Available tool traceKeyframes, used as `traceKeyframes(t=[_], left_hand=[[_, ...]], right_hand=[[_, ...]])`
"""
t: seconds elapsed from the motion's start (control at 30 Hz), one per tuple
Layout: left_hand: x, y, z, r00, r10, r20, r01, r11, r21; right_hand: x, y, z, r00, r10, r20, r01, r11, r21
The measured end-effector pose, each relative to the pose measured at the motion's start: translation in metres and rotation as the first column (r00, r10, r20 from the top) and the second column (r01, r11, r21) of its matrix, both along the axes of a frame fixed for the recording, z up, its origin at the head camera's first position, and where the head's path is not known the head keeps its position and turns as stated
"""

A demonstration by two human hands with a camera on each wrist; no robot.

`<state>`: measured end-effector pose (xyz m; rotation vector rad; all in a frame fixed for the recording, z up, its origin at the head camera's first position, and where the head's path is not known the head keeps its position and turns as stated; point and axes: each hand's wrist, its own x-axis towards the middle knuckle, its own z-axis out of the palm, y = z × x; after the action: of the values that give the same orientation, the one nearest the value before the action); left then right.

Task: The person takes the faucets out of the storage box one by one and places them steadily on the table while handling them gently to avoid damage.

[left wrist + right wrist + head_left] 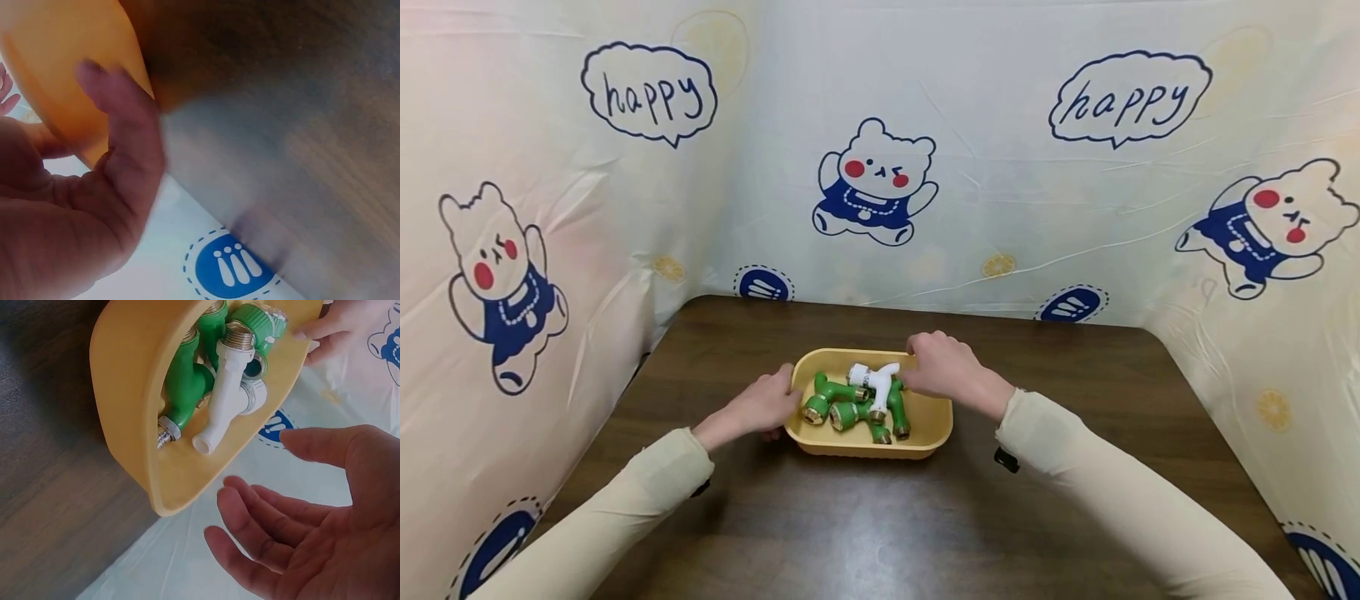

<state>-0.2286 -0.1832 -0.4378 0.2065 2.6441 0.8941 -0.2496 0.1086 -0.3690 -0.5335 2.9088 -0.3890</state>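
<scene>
A yellow plastic tray (868, 450) stands on the table, holding one white tap (882, 387) and three green taps, among them the left green tap (838, 392) and the right green tap (897, 410). The white tap lies on top of the green ones. At the tray's left end, my left hand (765, 404) grips the rim, with fingers on both sides of the wall. My right hand (947, 367) is over the tray's far right side. The right wrist view shows that right hand (281, 519) apart from the tray, palm showing and fingers loosely bent, holding nothing.
The dark wooden table (880, 525) extends around the tray. A pale printed cloth (985, 200) with cartoon bears hangs behind the table and along both sides.
</scene>
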Motion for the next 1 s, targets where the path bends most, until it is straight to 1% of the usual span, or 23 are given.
traceKeyframes(t=[0.17, 0.3, 0.43, 0.6, 0.83, 1.0], left_hand=[[0.001, 0.001, -0.003, 1.0, 0.002, 0.014, -0.003, 0.999, 0.034], [0.002, 0.0, -0.004, 1.0, -0.001, 0.011, 0.001, 0.999, 0.042], [0.002, -0.001, -0.005, 1.0, -0.011, -0.011, 0.012, 0.999, 0.05], [0.001, -0.003, -0.009, 0.999, -0.025, -0.044, 0.028, 0.997, 0.069], [-0.001, -0.004, -0.015, 0.998, -0.033, -0.045, 0.036, 0.996, 0.08], [-0.002, -0.005, -0.016, 0.998, -0.032, -0.045, 0.035, 0.997, 0.073]], right_hand=[[-0.004, -0.005, -0.001, 0.999, -0.003, 0.041, 0.003, 1.0, 0.006], [-0.005, -0.011, -0.002, 0.995, -0.034, 0.089, 0.03, 0.999, 0.044], [-0.007, -0.015, -0.005, 0.989, -0.069, 0.131, 0.061, 0.996, 0.066], [-0.011, -0.019, -0.008, 0.983, -0.095, 0.158, 0.082, 0.993, 0.084], [-0.016, -0.025, -0.013, 0.973, -0.08, 0.216, 0.059, 0.993, 0.103], [-0.018, -0.029, -0.016, 0.959, -0.058, 0.277, 0.033, 0.995, 0.095]])
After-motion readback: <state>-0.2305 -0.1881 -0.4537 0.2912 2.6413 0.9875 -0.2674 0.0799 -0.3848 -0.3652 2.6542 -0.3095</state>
